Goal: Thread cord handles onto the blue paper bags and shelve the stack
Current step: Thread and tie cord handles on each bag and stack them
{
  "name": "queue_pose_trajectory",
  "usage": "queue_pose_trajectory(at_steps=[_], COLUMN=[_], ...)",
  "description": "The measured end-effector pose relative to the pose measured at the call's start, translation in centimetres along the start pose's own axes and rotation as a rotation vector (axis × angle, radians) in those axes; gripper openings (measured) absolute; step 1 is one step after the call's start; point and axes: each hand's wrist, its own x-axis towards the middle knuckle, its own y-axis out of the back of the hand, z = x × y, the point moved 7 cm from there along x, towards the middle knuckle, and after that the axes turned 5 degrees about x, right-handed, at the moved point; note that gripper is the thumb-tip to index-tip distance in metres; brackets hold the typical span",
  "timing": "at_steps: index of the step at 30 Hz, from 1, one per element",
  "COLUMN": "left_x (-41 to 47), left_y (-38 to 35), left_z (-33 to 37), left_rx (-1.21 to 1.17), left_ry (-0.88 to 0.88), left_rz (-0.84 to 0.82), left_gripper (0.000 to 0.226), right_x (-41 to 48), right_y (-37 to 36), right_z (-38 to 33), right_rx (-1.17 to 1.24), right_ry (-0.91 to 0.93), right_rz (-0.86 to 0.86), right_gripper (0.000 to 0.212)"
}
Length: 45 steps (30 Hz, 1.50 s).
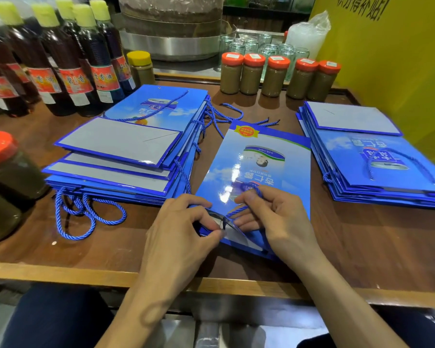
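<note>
Left hand (pixel 183 229) curls, pinching the near rim of the glossy blue paper bag (pixel 261 159); right hand (pixel 276 217) pinches a twisted blue cord (pixel 239 210) there. The bag lies flat on the wooden table (pixel 362 242), between the left stack (pixel 116 146) and the right stack (pixel 377 167).

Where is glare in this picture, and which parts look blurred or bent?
Head view: white glare spots sit on the glossy middle bag towards its near end; head view, left edge: the red-lidded jar is soft; head view, far left: the wide lens makes the oil bottles lean.
</note>
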Motion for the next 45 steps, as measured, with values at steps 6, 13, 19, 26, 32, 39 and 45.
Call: queue_pose_trajectory(at_steps=[6,13,19,26,32,39,45], left_x=[-0.7,-0.5,-0.2,-0.2,-0.3,-0.3,-0.1], left_y=[1.3,1.2,-0.3,-0.9,-0.9,-2.3,-3.8], left_z=[1.4,0.9,0.0,0.1,0.7,1.6,0.9], left_rx=[0.085,-0.041,0.108,0.170,0.291,0.342,0.420], left_ry=[-0.027,-0.057,-0.098,-0.164,-0.179,-0.253,-0.255], left_rz=[0.187,0.094,0.026,-0.018,-0.007,-0.167,-0.287], left_gripper=[0.046,0.058,0.023,0.023,0.034,0.076,0.098], right_x=[-0.2,0.3,1.7,3.9,5.7,6.7,6.9], right_y=[-0.1,1.8,3.0,4.3,3.2,2.7,1.7], right_z=[-0.8,-1.1,-3.2,-6.1,-2.5,-1.9,-2.9], right_rx=[0.097,0.222,-0.042,-1.191,-1.189,-1.129,-0.937], right_ry=[-0.032,0.010,-0.018,0.076,0.030,-0.004,-0.059], right_rz=[0.029,0.130,0.013,0.067,-0.277,-0.228,-0.237], right_gripper=[0.035,0.030,0.023,0.044,0.044,0.046,0.012])
